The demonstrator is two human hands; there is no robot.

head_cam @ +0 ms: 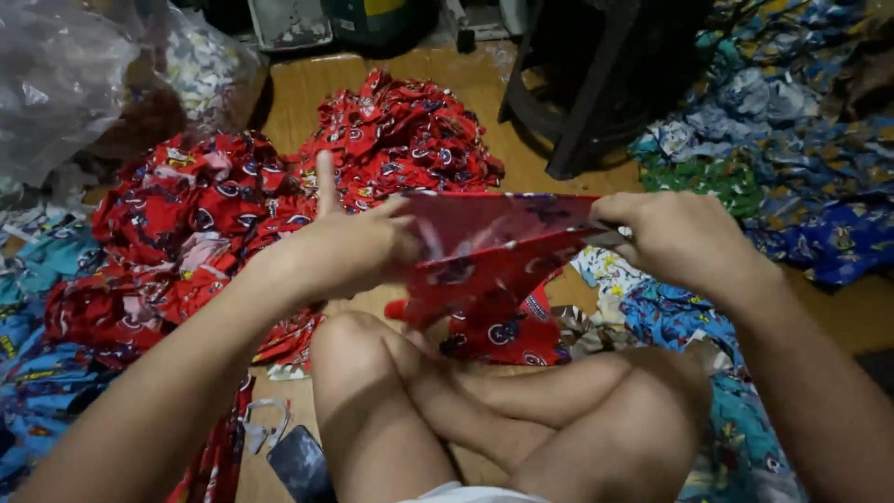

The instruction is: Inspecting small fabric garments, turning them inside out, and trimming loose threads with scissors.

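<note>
A red printed cloth piece (494, 247) is stretched between both hands above my crossed legs (484, 410). My left hand (349, 247) grips its left end, and a pale thin stick-like tool (325, 182) pokes up from that hand. The cloth's right end is pinched in my right hand (675, 237). Part of the red cloth hangs down toward my knees.
Heaps of red printed cloth (279, 186) lie on the wooden floor to the left and ahead. Blue and green printed cloth (792, 158) is piled at the right, more blue at the left. A dark stool (596, 84) stands behind. A phone (300, 461) lies by my left knee. Plastic bags (65, 65) sit far left.
</note>
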